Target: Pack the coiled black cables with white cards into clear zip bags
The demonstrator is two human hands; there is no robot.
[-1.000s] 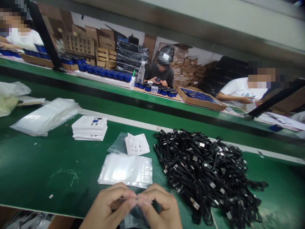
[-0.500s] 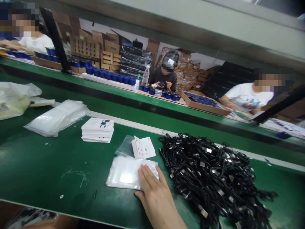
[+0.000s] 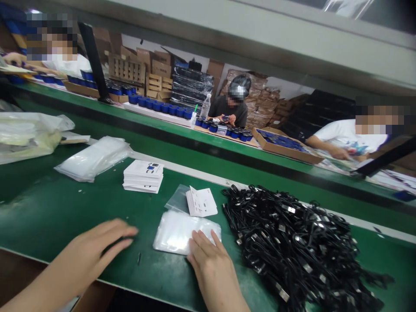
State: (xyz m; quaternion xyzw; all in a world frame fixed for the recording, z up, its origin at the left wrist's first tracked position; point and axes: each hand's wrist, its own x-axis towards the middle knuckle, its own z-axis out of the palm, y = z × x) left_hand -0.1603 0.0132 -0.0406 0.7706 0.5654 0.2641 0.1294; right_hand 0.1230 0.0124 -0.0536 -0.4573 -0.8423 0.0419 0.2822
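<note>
My right hand [image 3: 212, 264] lies with its fingers stretched over the right part of a stack of clear plastic bags [image 3: 173, 234]. To the left, my left hand [image 3: 100, 245] is above the green table, fingers and thumb apart, holding nothing. Behind the stack, a small pile of folded white leaflets [image 3: 203, 202] rests partly on a single clear bag [image 3: 177, 199]. A taller stack of white leaflets [image 3: 143, 177] stands farther left. Right of my right hand spreads a big heap of black USB cables [image 3: 295, 242].
A plastic-wrapped pack [image 3: 94, 159] and a yellowish plastic bag [image 3: 29, 136] lie at the left. Beyond a raised green ledge [image 3: 195, 141], several people work near blue round items [image 3: 159, 106] and a cardboard tray [image 3: 286, 149]. A metal beam [image 3: 243, 47] crosses overhead.
My left hand has come into view over the table from the lower left. My right hand stays on the bags. The whole view has shifted slightly, moving the scene to the right.
</note>
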